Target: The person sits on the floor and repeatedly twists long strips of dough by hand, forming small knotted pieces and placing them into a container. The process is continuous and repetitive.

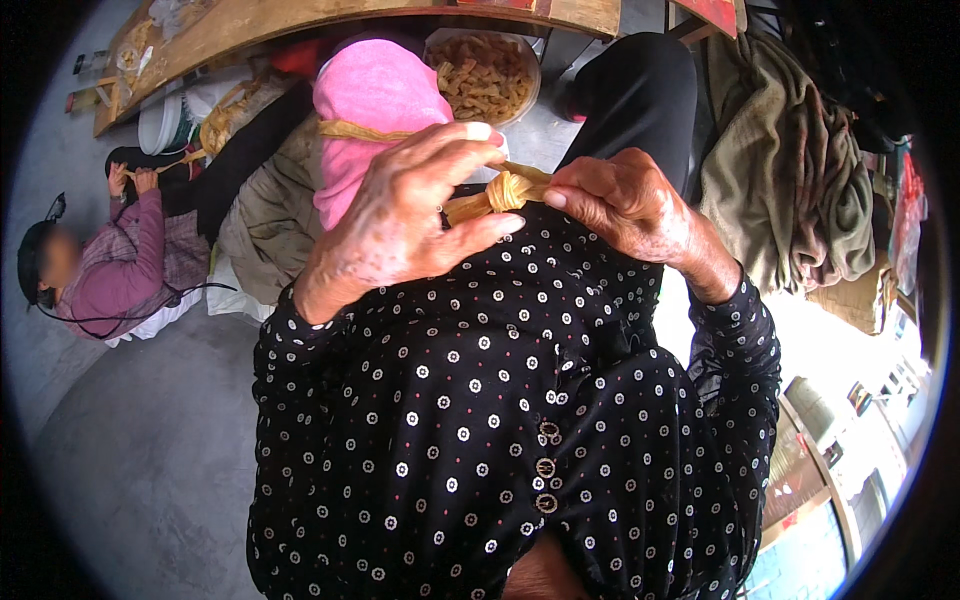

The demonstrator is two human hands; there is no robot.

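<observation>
A yellow strip that looks like bean-curd skin runs out of the palm side of my left hand to a rounded knot. My left thumb and forefinger are spread apart around it; the other fingers are hidden, so their grip is unclear. To the right of the knot, my right hand pinches the strip between thumb and fingers. More of the strip lies across a pink cloth over my knee and passes behind my left hand.
Beyond my knees stands a round basin of yellow-brown pieces, below a wooden table edge. At left, a seated person handles a similar strip near a white-lidded bucket. A brown-green blanket hangs at right.
</observation>
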